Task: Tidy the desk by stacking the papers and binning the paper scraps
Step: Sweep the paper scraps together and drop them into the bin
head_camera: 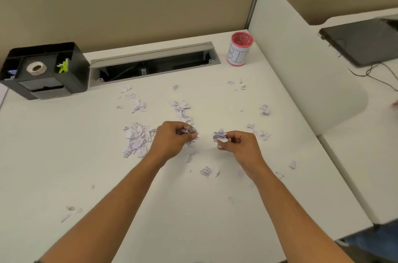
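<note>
Torn white paper scraps (136, 138) lie scattered over the white desk (64, 155), with the thickest heap left of my hands. My left hand (172, 140) is closed on a small bunch of scraps at the desk's middle. Just to its right, my right hand (239, 144) pinches another bunch of scraps (220, 136) between thumb and fingers. A small red-rimmed cup marked "BIN" (239, 49) stands at the back right of the desk, holding some scraps. No full sheets of paper are in view.
A black desk organiser (43, 71) with a tape roll sits at the back left. An open cable tray (155, 64) runs along the back edge. A white divider (301, 68) bounds the right side, with a dark laptop (361, 43) on the neighbouring desk.
</note>
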